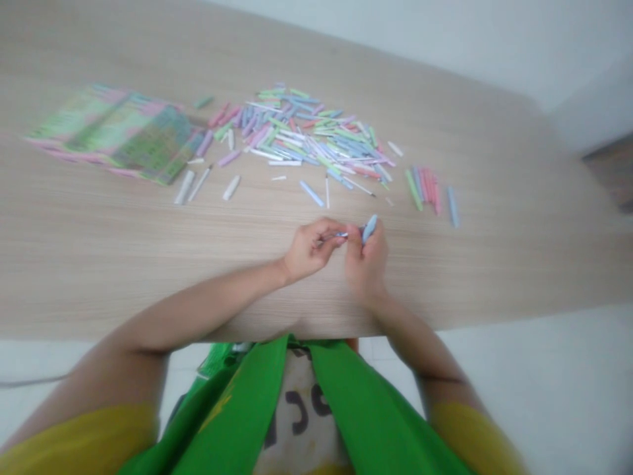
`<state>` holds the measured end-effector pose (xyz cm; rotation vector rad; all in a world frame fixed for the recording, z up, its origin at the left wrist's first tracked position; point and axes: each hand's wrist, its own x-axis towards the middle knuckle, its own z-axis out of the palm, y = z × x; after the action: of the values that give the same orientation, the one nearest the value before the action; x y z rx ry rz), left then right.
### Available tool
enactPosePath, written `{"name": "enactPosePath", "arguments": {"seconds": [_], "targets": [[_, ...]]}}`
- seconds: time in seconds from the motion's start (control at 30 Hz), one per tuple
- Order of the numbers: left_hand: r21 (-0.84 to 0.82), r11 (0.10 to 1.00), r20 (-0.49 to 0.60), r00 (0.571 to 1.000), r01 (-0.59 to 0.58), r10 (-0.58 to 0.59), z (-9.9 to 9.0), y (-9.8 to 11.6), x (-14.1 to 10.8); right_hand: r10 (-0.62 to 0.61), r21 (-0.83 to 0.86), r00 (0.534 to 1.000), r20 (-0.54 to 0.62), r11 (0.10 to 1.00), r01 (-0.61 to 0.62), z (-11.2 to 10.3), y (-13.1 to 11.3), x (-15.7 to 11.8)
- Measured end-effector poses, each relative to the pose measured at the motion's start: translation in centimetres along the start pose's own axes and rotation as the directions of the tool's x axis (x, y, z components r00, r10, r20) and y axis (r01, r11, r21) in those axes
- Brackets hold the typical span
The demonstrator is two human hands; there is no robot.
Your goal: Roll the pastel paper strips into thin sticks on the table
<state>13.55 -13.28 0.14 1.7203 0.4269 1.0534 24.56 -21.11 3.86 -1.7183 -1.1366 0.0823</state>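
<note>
My left hand [312, 249] pinches a small thin bluish-white piece [341, 234] between thumb and fingertips; most of it is hidden. Close beside it, my right hand [366, 264] is closed around a light-blue pen part [369, 227], with its rounded end sticking up past the thumb. The fingertips of both hands meet or nearly meet, just above the near half of the table. Beyond them lies a loose pile of pastel pen parts [316, 142] in pink, green, blue, purple and white. A thin white refill with a dark tip [360, 187] lies at the pile's near edge.
On the wooden table [148, 257], a green-and-pink printed packaging sheet [113, 132] lies at the left. Several white and grey pieces [231, 187] lie near it. Right of the pile are a row of coloured pens [425, 187] and a single blue one [453, 206].
</note>
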Motion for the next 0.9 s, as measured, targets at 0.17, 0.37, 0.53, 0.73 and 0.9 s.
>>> {"name": "enactPosePath", "arguments": {"seconds": [0.17, 0.37, 0.53, 0.73, 0.9], "targets": [[-0.002, 1.000, -0.081, 0.997, -0.001, 0.001, 0.6, -0.3, -0.7, 0.064, 0.079, 0.996, 0.061, 0.995, -0.069, 0.8, 0.4, -0.1], [0.070, 0.996, -0.198, 0.980, 0.051, -0.036, 0.5, -0.3, -1.3, 0.316, 0.503, 0.943, 0.103, 0.802, -0.324, 0.6, -0.8, 0.3], [0.164, 0.984, -0.225, 0.974, 0.072, -0.033, 0.5, -0.4, -1.7, 0.448, 0.632, 0.888, -0.102, 0.718, -0.290, -0.8, -0.2, 2.9], [0.250, 0.966, -0.099, 0.991, -0.060, 0.088, 1.0, 0.5, -2.3, 0.492, 0.692, 0.865, -0.099, 0.659, -0.296, -0.4, 0.9, 3.1], [0.276, 0.952, -0.025, 0.989, -0.132, 0.144, 1.3, 1.0, -2.5, 0.411, 0.712, 0.911, -0.017, 0.645, -0.278, 0.5, 0.6, 1.9]]}}
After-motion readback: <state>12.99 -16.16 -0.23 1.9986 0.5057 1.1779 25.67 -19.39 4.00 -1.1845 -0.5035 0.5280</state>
